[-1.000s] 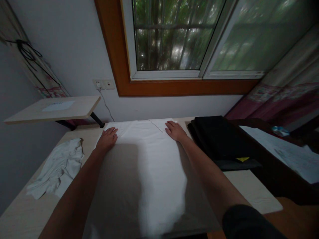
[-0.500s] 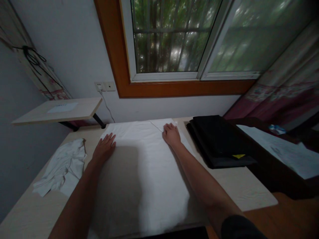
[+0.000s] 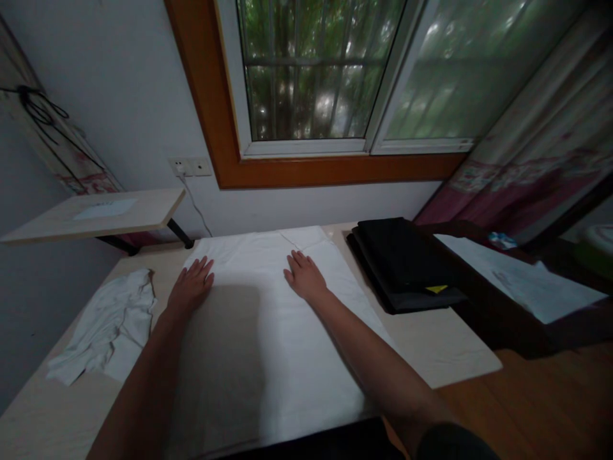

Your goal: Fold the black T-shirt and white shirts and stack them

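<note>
A large white cloth [image 3: 292,345] lies spread over the desk, with a thin line or crease near its far right corner. My left hand [image 3: 191,281] rests flat near the cloth's far left edge, fingers outstretched. Lying palm down on the far right part of the cloth is my right hand [image 3: 304,275], its fingers extended just short of the crease. Neither hand grips anything. Left of my left forearm sits a crumpled white cloth [image 3: 108,326] on the bare desk.
A folded black item [image 3: 397,262] with a yellow tag lies at the desk's right. A raised shelf [image 3: 143,211] on black legs stands at the back left. The desk [image 3: 445,345] meets the wall below a barred window [image 3: 316,96]. Beyond it on the right is a dark surface with a white sheet [image 3: 517,275].
My right hand has slid left and slightly nearer across the white cloth, and its fingers have straightened. The left hand stays at the cloth's left edge. The view has turned slightly right.
</note>
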Action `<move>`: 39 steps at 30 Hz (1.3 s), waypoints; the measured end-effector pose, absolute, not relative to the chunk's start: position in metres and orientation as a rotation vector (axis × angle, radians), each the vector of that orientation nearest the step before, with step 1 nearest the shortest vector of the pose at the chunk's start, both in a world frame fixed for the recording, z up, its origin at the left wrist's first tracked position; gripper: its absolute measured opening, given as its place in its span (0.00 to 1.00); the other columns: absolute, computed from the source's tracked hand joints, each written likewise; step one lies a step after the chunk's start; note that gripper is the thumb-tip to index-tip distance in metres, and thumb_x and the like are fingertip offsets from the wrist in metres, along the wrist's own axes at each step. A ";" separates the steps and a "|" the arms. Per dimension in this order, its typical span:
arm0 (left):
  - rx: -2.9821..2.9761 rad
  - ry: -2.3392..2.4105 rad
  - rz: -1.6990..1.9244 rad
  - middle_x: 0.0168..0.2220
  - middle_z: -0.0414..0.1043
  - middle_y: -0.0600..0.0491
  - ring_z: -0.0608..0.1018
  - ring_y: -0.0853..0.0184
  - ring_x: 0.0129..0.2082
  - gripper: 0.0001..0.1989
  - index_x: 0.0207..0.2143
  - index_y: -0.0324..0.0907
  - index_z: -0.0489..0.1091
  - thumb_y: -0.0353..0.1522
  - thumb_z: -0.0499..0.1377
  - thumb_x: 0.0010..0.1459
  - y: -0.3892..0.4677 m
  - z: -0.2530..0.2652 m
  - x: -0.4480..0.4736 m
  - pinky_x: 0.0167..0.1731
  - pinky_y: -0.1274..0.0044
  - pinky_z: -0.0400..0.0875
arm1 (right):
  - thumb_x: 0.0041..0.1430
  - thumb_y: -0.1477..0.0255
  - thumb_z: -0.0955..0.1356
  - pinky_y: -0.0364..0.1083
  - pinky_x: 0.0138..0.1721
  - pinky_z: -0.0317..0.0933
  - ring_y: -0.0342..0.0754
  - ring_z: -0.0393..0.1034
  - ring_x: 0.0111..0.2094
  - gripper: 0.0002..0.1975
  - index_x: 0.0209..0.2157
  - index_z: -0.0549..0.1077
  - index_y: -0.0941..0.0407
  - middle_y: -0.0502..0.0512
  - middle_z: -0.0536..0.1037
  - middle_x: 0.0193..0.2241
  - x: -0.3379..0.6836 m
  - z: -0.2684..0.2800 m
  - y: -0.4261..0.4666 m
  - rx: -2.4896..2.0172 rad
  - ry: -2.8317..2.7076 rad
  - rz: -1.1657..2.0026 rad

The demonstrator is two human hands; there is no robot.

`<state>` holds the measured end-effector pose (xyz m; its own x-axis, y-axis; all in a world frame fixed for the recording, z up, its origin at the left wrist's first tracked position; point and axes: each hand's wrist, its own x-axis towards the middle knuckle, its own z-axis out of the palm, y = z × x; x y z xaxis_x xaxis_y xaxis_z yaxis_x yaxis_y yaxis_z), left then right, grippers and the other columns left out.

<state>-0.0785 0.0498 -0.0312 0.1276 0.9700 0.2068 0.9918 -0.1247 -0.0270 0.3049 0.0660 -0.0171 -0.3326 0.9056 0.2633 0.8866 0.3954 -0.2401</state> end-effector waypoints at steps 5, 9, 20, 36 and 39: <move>-2.224 -1.975 -0.215 0.72 0.50 0.47 0.56 0.54 0.71 0.28 0.70 0.43 0.54 0.39 0.41 0.71 0.049 -0.032 -0.079 0.66 0.55 0.54 | 0.71 0.64 0.60 0.57 0.69 0.48 0.56 0.53 0.70 0.26 0.65 0.65 0.62 0.65 0.61 0.68 0.371 -0.020 0.062 -1.582 -2.254 0.022; -2.221 -1.962 -0.220 0.72 0.52 0.47 0.57 0.54 0.71 0.28 0.70 0.42 0.56 0.39 0.41 0.71 0.045 -0.030 -0.077 0.66 0.56 0.54 | 0.71 0.65 0.60 0.55 0.69 0.51 0.55 0.56 0.69 0.25 0.64 0.67 0.61 0.63 0.64 0.67 0.409 -0.024 0.057 -1.540 -2.255 0.002; -2.296 -1.898 -0.216 0.71 0.54 0.43 0.57 0.53 0.71 0.29 0.68 0.37 0.59 0.40 0.41 0.71 0.001 -0.031 -0.084 0.67 0.56 0.55 | 0.70 0.66 0.61 0.55 0.69 0.54 0.55 0.59 0.67 0.24 0.62 0.69 0.61 0.63 0.67 0.65 0.423 -0.023 0.049 -1.515 -2.228 -0.008; -2.237 -1.926 -0.287 0.68 0.60 0.44 0.62 0.56 0.69 0.27 0.65 0.40 0.64 0.40 0.43 0.70 -0.042 -0.030 -0.097 0.68 0.58 0.56 | 0.69 0.67 0.61 0.56 0.68 0.54 0.55 0.60 0.66 0.23 0.60 0.72 0.60 0.62 0.69 0.63 0.424 -0.024 0.048 -1.529 -2.180 -0.018; -2.242 -1.920 -0.284 0.69 0.60 0.43 0.62 0.55 0.69 0.27 0.65 0.38 0.63 0.40 0.43 0.70 -0.042 -0.030 -0.097 0.67 0.57 0.56 | 0.69 0.68 0.61 0.56 0.68 0.54 0.55 0.60 0.66 0.23 0.60 0.72 0.60 0.61 0.69 0.64 0.424 -0.023 0.047 -1.542 -2.174 -0.015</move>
<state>-0.0966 -0.0419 -0.0299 0.1497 0.9547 0.2572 0.9883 -0.1524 -0.0096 0.4239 0.0472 -0.0225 -0.2563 0.8887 0.3801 0.8939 0.3676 -0.2566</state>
